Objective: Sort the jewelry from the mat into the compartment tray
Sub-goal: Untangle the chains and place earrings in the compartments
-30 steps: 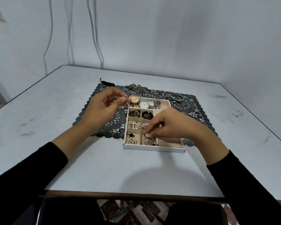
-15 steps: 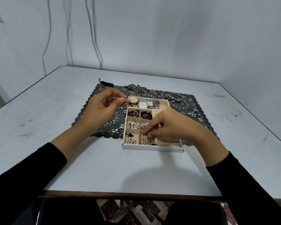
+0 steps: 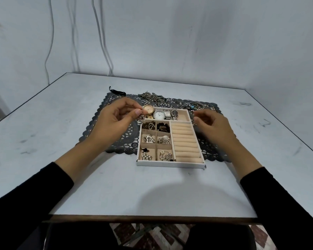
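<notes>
A white compartment tray (image 3: 171, 163) sits on a dark lace mat (image 3: 123, 139). Its back row holds several watches (image 3: 159, 114), its small squares hold brooches, beads and pearls, and its right side has padded ring rolls (image 3: 185, 141). My left hand (image 3: 114, 121) hovers over the tray's back left corner and pinches a small dangling silver piece (image 3: 141, 117) between thumb and fingers. My right hand (image 3: 212, 123) floats past the tray's right edge over the mat, fingers loosely curled, holding nothing I can see. Loose chains (image 3: 152, 96) and a blue-beaded piece (image 3: 194, 105) lie on the mat's far edge.
A black cord (image 3: 117, 92) lies at the mat's back left corner. The grey table (image 3: 61, 123) stretches wide on both sides, its front edge near my body. Cables hang down the wall behind.
My right hand has left the front middle compartment and moved back and right, beyond the tray's edge. The left hand has stayed in place, still pinching the small piece.
</notes>
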